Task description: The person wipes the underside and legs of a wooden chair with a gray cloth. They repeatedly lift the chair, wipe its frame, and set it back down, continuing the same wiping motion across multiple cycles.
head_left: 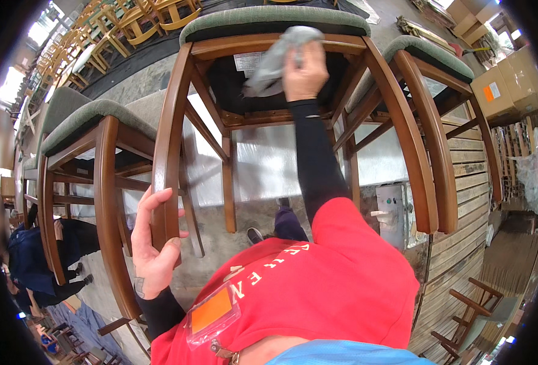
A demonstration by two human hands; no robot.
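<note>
- Left hand (pixel 153 243): fingers and thumb curled round the chair's (pixel 175 115) front left leg, near its end.
- Right hand (pixel 305 73): closed on a grey cloth (pixel 272 64), at the front rail under the seat.
- Chair: straight ahead, between left chair (pixel 106 164) and right chair (pixel 424 103); right chair's leg close beside.
- Open room between its front legs.

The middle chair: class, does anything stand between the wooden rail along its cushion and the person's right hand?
Yes: the grey cloth in the right hand lies between it and the wooden rail; nothing else visible stands in the way.
</note>
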